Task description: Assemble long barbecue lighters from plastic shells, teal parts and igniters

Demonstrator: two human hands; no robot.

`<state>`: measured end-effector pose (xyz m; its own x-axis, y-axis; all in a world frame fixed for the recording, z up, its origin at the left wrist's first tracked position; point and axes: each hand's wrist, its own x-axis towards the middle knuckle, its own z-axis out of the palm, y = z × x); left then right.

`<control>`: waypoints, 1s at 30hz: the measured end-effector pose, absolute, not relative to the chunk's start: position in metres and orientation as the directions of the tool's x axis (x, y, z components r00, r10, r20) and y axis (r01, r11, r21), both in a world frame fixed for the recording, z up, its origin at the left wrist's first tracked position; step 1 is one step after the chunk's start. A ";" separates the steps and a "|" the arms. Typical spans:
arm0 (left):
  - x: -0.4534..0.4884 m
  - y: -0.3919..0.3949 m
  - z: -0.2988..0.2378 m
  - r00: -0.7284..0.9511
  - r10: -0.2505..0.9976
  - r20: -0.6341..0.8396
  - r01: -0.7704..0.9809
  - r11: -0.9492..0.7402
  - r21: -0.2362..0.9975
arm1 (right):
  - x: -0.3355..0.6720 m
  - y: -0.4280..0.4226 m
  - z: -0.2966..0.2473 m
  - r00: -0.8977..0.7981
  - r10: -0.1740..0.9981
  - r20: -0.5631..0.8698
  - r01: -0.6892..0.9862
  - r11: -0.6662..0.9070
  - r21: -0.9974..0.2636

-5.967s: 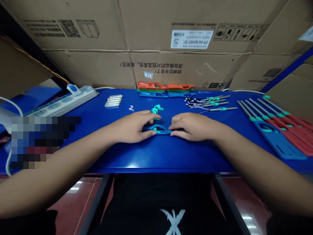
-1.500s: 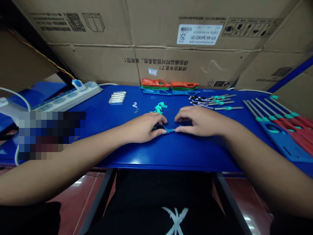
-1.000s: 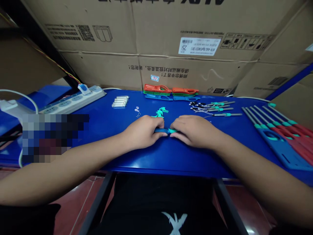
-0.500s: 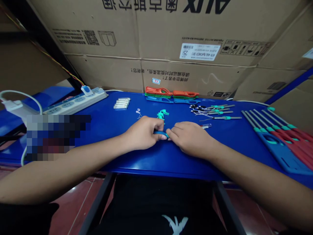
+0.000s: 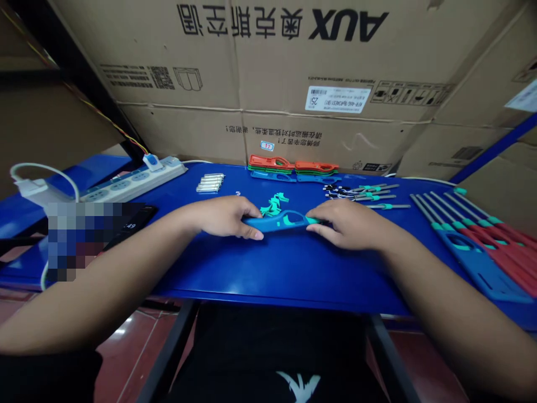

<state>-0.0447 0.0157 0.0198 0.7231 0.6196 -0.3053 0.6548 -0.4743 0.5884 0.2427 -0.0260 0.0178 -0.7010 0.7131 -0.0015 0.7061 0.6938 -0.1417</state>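
Note:
A blue gas lighter body (image 5: 268, 225) with a green trigger in its opening is held level just above the table, its broad side showing. My left hand (image 5: 226, 217) is closed on its handle end, thumb and fingers pinching it. My right hand (image 5: 346, 224) grips the green collar end; whatever extends beyond the collar is hidden behind the fingers. Small green plastic parts (image 5: 274, 202) lie directly behind the lighter. Past my right hand are metal tubes with green collars and wires (image 5: 375, 196), partly covered by it.
Orange, green and blue lighter shells (image 5: 272, 162) are stacked at the back against a large carton (image 5: 251, 73). Several pale cylinders (image 5: 210, 183) lie left of them. Long-tubed blue and red lighters (image 5: 482, 263) sit at right. A power strip (image 5: 138, 178) and a dark phone (image 5: 136, 221) are left.
The lighter has turned from edge-on to broad side showing. My hands have moved apart along it, the left one leftward and the right one rightward. The camera view has shifted slightly.

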 end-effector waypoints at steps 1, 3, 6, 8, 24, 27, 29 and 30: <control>-0.046 0.017 0.019 0.711 0.629 -0.316 0.664 -0.449 0.598 | 0.246 -0.024 0.018 -0.711 0.703 0.007 0.694 0.703 -0.158; -0.044 0.016 0.016 0.690 0.653 -0.314 0.667 -0.404 0.626 | 0.251 -0.021 0.018 -0.736 0.677 0.008 0.665 0.724 -0.182; -0.038 0.012 0.009 0.704 0.628 -0.330 0.640 -0.361 0.678 | 0.253 -0.019 0.016 -0.766 0.641 -0.048 0.636 0.744 -0.206; -0.036 0.011 0.005 0.718 0.604 -0.346 0.607 -0.299 0.737 | 0.252 -0.020 0.015 -0.771 0.635 -0.034 0.630 0.756 -0.177; 0.009 -0.022 -0.022 0.736 0.676 -0.005 0.028 -0.024 0.999 | 0.187 -0.033 -0.027 -0.288 0.893 0.347 0.190 0.408 -0.893; 0.013 -0.022 -0.029 0.801 0.597 0.045 0.096 -0.203 0.974 | 0.185 -0.036 -0.029 -0.386 0.898 0.211 0.100 0.268 -0.958; 0.014 -0.022 -0.030 0.795 0.606 0.035 0.167 -0.274 0.947 | 0.184 -0.037 -0.027 -0.466 0.872 0.150 0.026 0.183 -0.983; 0.014 -0.023 -0.029 0.778 0.627 0.038 0.212 -0.319 0.924 | 0.184 -0.038 -0.026 -0.483 0.864 0.143 -0.007 0.159 -0.987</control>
